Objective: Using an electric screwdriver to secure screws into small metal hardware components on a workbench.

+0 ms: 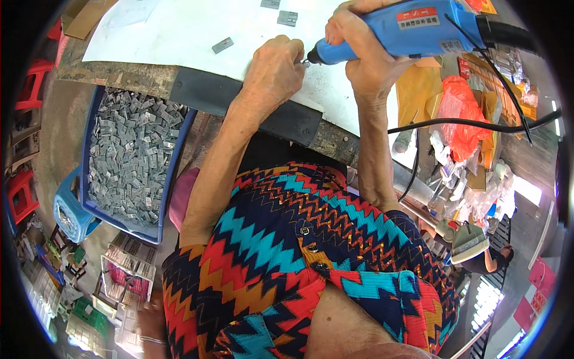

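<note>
A blue power tool [400, 30] was gripped by the right hand [368, 57], its tip steadied against a small part, hidden, pinched by the left hand [275, 72] at nine o'clock.

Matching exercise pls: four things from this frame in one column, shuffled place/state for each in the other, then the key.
Things:
1. blue power tool
2. blue crate
3. small grey part
4. left hand

Places or states:
A. lies loose on the white sheet, away from both hands
B. stands below the table edge on the person's left, full of small grey pieces
C. closed at the tool's tip, on the table
D. gripped in the right hand, black cord trailing to the right

Pairs: 1-D, 2-B, 3-A, 4-C
</note>
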Demonstrator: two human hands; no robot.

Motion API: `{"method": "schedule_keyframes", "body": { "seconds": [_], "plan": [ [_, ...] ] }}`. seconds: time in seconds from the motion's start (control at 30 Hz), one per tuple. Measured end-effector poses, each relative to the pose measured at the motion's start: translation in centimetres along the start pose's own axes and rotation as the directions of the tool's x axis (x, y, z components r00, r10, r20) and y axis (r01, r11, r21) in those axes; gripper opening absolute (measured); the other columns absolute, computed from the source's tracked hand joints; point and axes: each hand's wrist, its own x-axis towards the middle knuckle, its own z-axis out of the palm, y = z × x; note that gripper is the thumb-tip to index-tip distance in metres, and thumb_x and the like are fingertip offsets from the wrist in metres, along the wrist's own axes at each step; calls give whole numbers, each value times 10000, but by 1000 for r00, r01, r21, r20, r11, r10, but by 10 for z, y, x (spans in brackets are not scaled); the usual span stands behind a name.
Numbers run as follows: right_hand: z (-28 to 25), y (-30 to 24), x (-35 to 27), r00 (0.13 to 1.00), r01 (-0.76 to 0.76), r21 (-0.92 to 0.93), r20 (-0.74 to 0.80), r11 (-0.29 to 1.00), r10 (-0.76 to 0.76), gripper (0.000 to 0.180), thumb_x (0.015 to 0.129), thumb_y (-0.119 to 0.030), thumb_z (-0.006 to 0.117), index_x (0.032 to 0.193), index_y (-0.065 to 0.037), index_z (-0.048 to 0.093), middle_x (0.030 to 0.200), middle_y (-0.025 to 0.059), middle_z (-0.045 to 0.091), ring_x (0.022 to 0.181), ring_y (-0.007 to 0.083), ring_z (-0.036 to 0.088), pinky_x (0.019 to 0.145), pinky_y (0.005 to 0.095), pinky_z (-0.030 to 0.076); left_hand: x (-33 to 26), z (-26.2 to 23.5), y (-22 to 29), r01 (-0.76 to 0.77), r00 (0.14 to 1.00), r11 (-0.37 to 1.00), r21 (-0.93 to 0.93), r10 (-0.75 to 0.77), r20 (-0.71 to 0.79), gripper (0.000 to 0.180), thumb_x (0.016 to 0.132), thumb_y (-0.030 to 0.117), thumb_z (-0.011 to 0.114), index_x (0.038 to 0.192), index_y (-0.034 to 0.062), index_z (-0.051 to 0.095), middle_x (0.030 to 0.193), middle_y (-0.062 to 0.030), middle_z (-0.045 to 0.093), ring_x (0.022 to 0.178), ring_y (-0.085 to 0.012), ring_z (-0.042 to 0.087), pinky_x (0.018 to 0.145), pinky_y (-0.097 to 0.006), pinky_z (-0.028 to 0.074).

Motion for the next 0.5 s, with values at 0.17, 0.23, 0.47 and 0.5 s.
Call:
{"method": "schedule_keyframes", "body": {
  "seconds": [0.17, 0.23, 0.47, 0.5],
  "plan": [
    [4, 12, -1, 996, -24, -16, -82, 1000, 23, 205, 682, 24, 626, 836, -17, 496, 651, 61, 540, 514, 111, 511, 461, 239, 415, 2, 1, 0, -25, 1000, 1000, 8, 25, -10, 163, 656, -9, 656, 794, -8, 568, 750, -124, 574, 697, -262, 578, 618, -340, 467],
    [0, 40, 6, 913, 374, 419, -11, 827, -407, 224, 680, 33, 630, 853, -20, 498, 656, 59, 540, 515, 110, 507, 463, 239, 412, 4, 2, 5, -6, 1000, 998, -58, 6, 1, 93, 661, 1, 623, 729, -10, 561, 733, -161, 539, 756, -320, 557, 693, -400, 456],
    [-1, -2, -4, 999, 16, -30, 40, 999, -15, 241, 687, 3, 659, 868, -29, 504, 717, 59, 555, 604, 116, 533, 531, 235, 432, -4, -1, 1, -24, 999, 1000, 13, 24, -30, 175, 669, 4, 655, 821, -9, 567, 768, -120, 574, 714, -261, 578, 624, -341, 467],
    [-2, -5, -5, 999, -11, 15, 50, 1000, 10, 242, 689, -6, 667, 868, -30, 506, 727, 58, 556, 620, 115, 535, 546, 235, 434, -4, -1, 2, -25, 999, 1000, 11, 26, -41, 178, 675, 11, 657, 828, -8, 568, 774, -121, 575, 720, -263, 579, 627, -345, 469]
  ]
}}
